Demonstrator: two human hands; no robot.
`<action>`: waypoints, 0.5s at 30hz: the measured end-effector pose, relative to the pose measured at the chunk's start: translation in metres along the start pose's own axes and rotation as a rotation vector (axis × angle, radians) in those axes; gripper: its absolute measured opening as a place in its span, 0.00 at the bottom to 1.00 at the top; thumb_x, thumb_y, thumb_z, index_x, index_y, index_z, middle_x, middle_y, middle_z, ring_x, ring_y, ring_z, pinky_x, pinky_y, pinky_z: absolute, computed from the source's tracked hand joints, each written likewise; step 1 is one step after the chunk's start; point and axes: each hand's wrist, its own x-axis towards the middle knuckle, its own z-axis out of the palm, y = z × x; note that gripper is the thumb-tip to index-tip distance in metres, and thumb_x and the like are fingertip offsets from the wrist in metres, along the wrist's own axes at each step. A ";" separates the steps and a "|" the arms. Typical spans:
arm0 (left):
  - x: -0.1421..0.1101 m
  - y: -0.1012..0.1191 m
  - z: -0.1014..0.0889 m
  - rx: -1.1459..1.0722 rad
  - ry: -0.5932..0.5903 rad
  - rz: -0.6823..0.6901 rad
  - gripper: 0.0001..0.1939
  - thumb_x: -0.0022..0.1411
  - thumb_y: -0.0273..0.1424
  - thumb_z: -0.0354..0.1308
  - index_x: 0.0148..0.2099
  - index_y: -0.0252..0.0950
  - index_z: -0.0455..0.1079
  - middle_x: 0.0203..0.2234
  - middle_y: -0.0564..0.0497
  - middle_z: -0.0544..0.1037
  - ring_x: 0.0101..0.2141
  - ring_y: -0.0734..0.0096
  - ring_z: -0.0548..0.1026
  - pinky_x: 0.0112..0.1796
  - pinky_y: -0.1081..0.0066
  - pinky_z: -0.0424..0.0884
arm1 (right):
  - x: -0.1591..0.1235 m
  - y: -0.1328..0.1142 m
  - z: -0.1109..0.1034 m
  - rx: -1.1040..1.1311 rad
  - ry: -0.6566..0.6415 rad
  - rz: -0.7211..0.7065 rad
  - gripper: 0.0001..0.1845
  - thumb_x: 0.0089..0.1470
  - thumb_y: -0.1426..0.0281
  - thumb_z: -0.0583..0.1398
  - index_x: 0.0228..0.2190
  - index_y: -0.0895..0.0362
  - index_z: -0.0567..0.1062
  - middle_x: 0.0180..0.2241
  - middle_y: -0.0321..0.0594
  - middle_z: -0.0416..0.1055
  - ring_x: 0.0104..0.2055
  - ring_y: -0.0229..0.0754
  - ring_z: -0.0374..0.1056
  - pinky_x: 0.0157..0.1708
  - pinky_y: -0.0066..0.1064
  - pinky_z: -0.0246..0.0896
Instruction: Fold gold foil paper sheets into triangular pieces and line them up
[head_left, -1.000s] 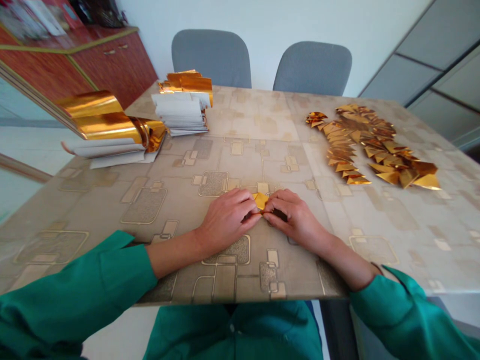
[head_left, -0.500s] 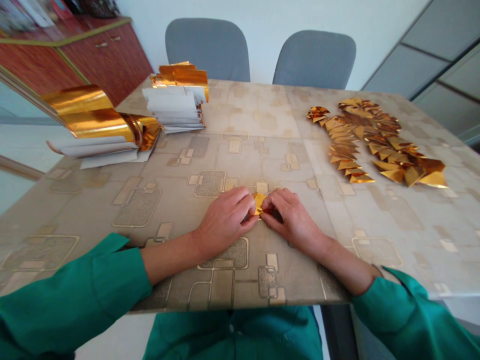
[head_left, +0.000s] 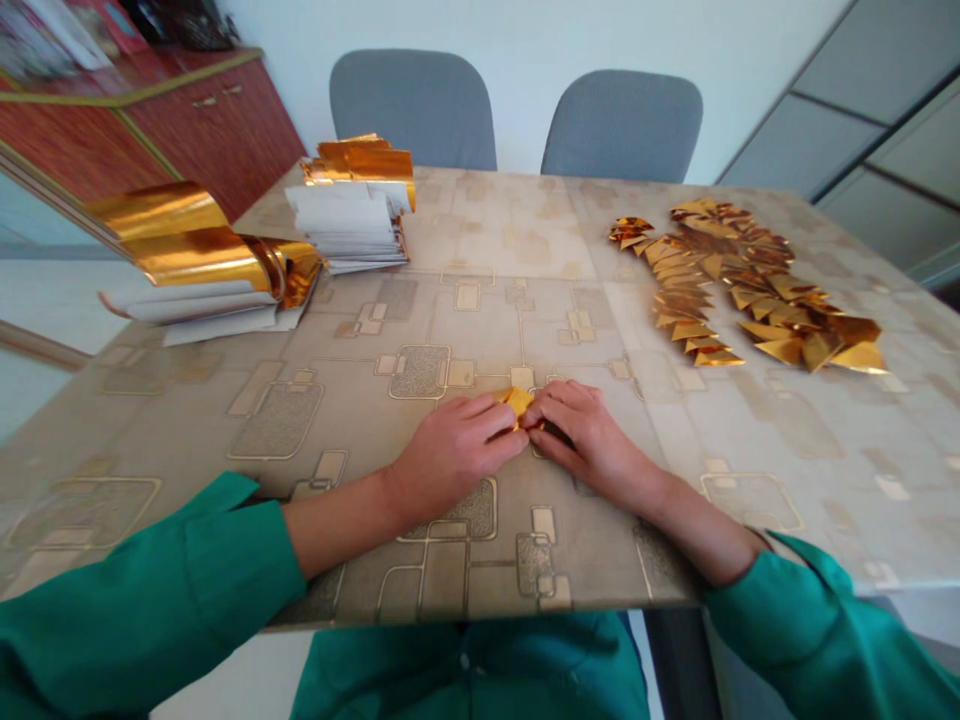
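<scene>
A small folded piece of gold foil paper is pinched between my two hands, just above the patterned tablecloth. My left hand is closed on its left side, thumb and fingers together. From the right, my right hand grips the other edge with bent fingers. Much of the paper is hidden behind the fingers, so its full shape does not show.
Far left lie a stack of curled gold sheets and a pile of white-backed gold paper. Folded gold pieces form chains at the right. Two grey chairs stand behind the table.
Both hands have shifted a little, and the gold paper has tilted between them. My left fingers now lie further over it. The whole view has moved slightly.
</scene>
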 end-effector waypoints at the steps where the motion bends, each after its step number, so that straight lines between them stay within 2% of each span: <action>1: -0.001 0.000 -0.001 0.006 -0.002 0.035 0.13 0.73 0.28 0.47 0.43 0.35 0.74 0.33 0.48 0.74 0.35 0.66 0.70 0.35 0.68 0.68 | -0.001 -0.001 -0.002 -0.005 -0.007 -0.016 0.04 0.64 0.69 0.57 0.36 0.55 0.72 0.37 0.41 0.71 0.41 0.44 0.64 0.42 0.36 0.54; 5: -0.006 0.003 -0.006 0.035 -0.041 0.115 0.13 0.73 0.27 0.47 0.46 0.31 0.73 0.35 0.46 0.75 0.37 0.64 0.71 0.39 0.65 0.71 | -0.007 -0.003 -0.009 -0.098 -0.013 -0.099 0.10 0.66 0.67 0.55 0.38 0.54 0.76 0.39 0.42 0.74 0.43 0.44 0.66 0.47 0.40 0.55; 8: -0.008 0.006 -0.008 0.044 -0.064 0.090 0.12 0.71 0.26 0.48 0.47 0.30 0.73 0.36 0.45 0.75 0.38 0.61 0.72 0.40 0.63 0.72 | -0.013 -0.004 -0.014 -0.170 -0.028 -0.163 0.10 0.65 0.67 0.56 0.40 0.53 0.77 0.41 0.41 0.75 0.45 0.43 0.67 0.54 0.43 0.53; 11: -0.007 0.008 -0.008 0.017 -0.054 0.073 0.11 0.70 0.26 0.50 0.46 0.29 0.73 0.34 0.46 0.74 0.38 0.60 0.71 0.40 0.63 0.72 | -0.017 -0.003 -0.018 -0.211 -0.061 -0.191 0.11 0.65 0.68 0.56 0.45 0.53 0.77 0.44 0.40 0.75 0.47 0.44 0.68 0.61 0.49 0.46; 15: -0.007 0.009 -0.009 0.008 -0.040 0.067 0.11 0.71 0.26 0.49 0.46 0.29 0.73 0.34 0.45 0.73 0.38 0.60 0.70 0.43 0.61 0.71 | -0.019 0.000 -0.021 -0.218 -0.061 -0.217 0.13 0.65 0.68 0.55 0.47 0.52 0.77 0.45 0.40 0.76 0.49 0.44 0.69 0.63 0.51 0.44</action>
